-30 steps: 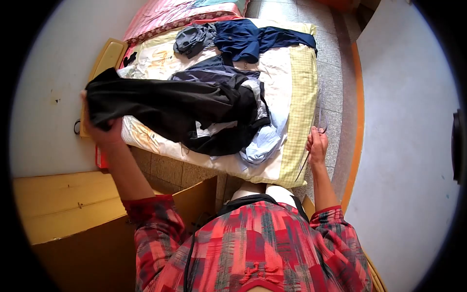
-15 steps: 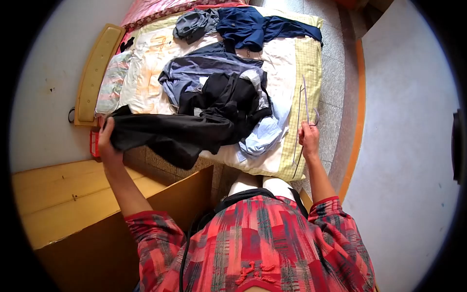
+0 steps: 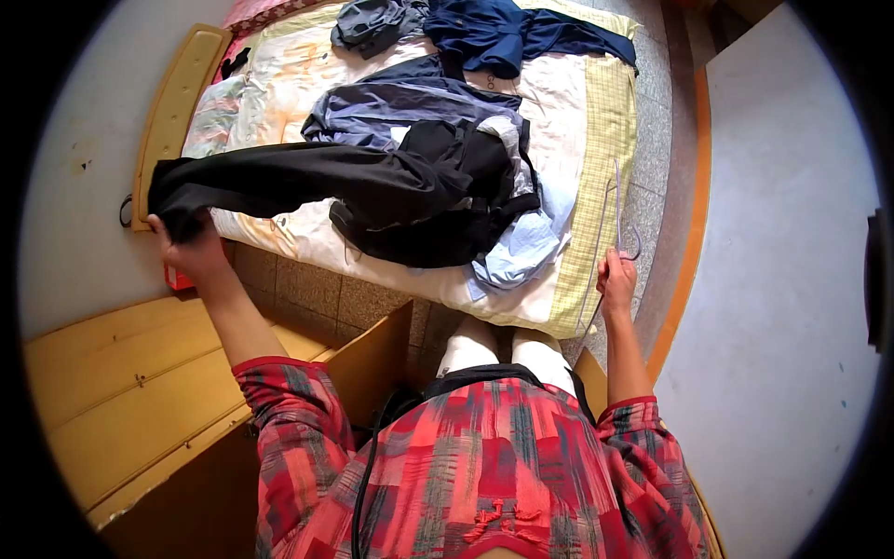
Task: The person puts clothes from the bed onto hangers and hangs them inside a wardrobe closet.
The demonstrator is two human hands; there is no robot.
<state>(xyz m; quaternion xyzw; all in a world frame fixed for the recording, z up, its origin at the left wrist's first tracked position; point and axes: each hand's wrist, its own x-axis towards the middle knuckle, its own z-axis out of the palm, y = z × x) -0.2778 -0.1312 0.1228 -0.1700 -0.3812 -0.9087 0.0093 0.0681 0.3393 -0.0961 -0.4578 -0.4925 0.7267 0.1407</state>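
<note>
My left hand grips one end of a long black garment, stretched leftward from the bed. Its other end lies in the pile, over a grey-blue shirt and beside a light blue garment. My right hand, at the bed's right corner, is closed on a thin wire hanger. The hanger points up and away over the yellow checked edge of the bed.
A navy garment and a grey garment lie farther back on the bed. A padded headboard stands left. An open cardboard box is at lower left. A white wall or panel rises right.
My left hand first lowered the black garment, then lifted it back up to the left. My right hand keeps the hanger, moving slightly. The view has shifted, so the bed appears higher.
</note>
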